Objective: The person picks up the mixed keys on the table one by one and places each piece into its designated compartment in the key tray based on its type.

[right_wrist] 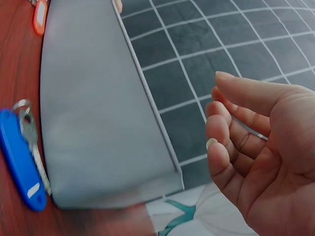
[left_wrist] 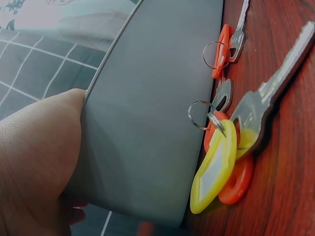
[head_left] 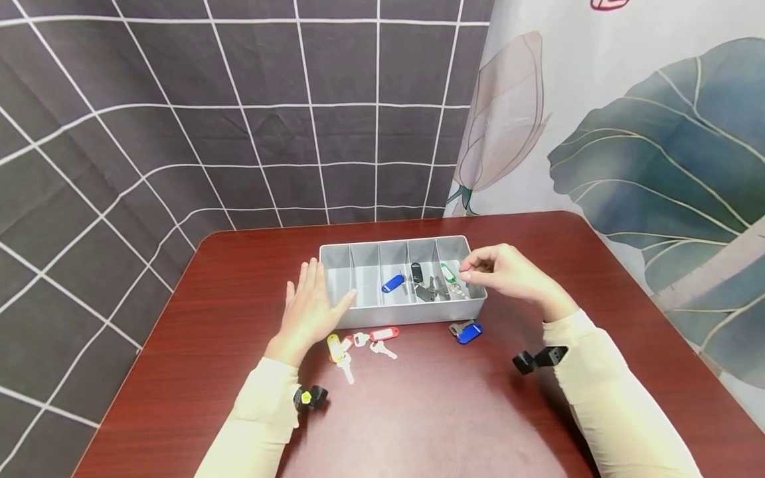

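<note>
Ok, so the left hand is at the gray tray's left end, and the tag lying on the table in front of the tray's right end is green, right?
Not quite: that tag is blue, not green, as the head view shows. It does lie on the table there, and the left hand is at the gray tray's left end.

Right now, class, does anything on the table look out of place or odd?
Only a small jumble: in front of the grey tray, the yellow tag overlaps a red tag. Nothing looks visibly damaged.
</note>
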Tool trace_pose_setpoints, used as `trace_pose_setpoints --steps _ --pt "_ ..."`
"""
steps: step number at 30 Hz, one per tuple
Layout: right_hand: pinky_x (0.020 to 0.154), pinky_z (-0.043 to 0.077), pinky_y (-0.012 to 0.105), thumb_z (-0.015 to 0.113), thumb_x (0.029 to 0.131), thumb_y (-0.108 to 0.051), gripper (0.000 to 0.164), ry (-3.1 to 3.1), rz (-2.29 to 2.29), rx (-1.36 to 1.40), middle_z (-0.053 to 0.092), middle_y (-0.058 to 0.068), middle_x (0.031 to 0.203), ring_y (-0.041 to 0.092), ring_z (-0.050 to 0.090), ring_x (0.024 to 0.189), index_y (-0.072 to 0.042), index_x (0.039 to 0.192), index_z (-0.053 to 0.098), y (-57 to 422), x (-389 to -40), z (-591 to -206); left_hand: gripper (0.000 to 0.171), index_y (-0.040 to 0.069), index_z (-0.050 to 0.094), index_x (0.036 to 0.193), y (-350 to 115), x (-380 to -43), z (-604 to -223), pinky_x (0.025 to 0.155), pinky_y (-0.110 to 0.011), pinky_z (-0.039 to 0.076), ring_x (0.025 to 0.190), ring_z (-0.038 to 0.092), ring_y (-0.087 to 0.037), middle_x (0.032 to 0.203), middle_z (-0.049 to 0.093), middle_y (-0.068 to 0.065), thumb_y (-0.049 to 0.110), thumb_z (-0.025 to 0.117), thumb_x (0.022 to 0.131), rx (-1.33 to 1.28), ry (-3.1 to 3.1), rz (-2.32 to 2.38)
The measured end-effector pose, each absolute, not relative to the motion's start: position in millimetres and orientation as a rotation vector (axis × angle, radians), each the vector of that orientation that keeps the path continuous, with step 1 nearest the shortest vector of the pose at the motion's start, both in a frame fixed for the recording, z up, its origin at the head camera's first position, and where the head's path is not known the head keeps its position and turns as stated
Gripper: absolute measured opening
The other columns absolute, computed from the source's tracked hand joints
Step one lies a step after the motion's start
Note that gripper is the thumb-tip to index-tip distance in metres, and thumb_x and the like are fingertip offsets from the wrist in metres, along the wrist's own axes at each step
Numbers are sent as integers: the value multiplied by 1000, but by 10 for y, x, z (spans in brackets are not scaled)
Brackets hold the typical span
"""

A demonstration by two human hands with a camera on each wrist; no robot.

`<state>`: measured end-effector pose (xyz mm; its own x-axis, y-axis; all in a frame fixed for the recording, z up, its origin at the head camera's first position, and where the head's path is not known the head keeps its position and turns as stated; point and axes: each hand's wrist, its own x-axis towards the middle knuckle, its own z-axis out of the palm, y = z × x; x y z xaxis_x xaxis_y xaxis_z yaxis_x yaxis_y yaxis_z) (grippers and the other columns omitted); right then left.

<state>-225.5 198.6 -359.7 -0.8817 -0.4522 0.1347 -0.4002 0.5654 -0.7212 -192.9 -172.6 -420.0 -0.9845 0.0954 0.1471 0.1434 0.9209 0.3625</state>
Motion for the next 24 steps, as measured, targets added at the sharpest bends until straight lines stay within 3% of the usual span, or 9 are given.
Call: trace_pose_setpoints --steps 24 --pt "61 48 28 76 84 -21 13 2576 -1250 -649 68 9 80 20 57 70 -10 90 71 2535 -2101 -3775 100 -2 18 152 -1712 -1911 -4162 112 -61 12 146 8 -33 159 14 -18 71 42 87 -178 -2971 -586"
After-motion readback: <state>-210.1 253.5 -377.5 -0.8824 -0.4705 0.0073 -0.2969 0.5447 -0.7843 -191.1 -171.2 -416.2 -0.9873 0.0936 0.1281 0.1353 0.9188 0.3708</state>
